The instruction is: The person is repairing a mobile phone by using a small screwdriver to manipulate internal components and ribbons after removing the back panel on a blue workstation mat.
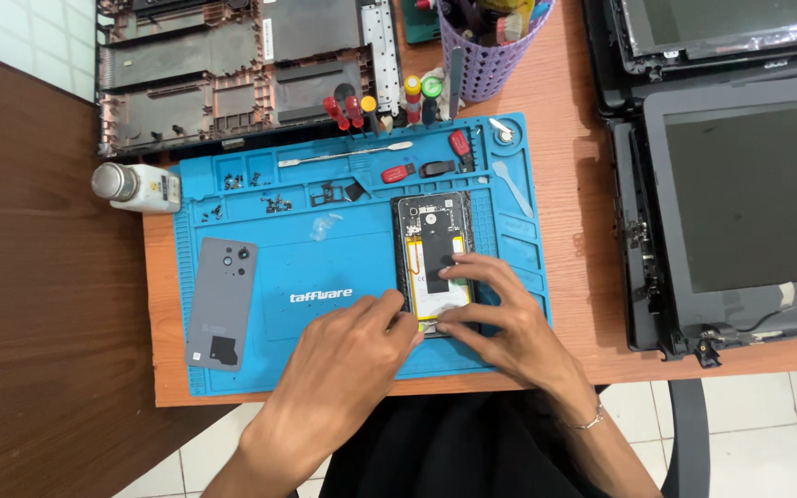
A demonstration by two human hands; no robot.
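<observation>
Both hands work at the lower end of the opened phone [434, 263], which lies on the right half of the blue repair mat [343, 267]. Left hand [348, 355] pinches at the phone's bottom edge with its fingertips; right hand [495, 314] lies flat on the phone, fingers spread, pressing it down. Near edge of the mat is just beside both wrists. Free mat surface is left of the hands, up to the grey back cover [223, 302]. Small screws [265, 198] and red tools [398, 172] lie well apart, beyond the phone.
</observation>
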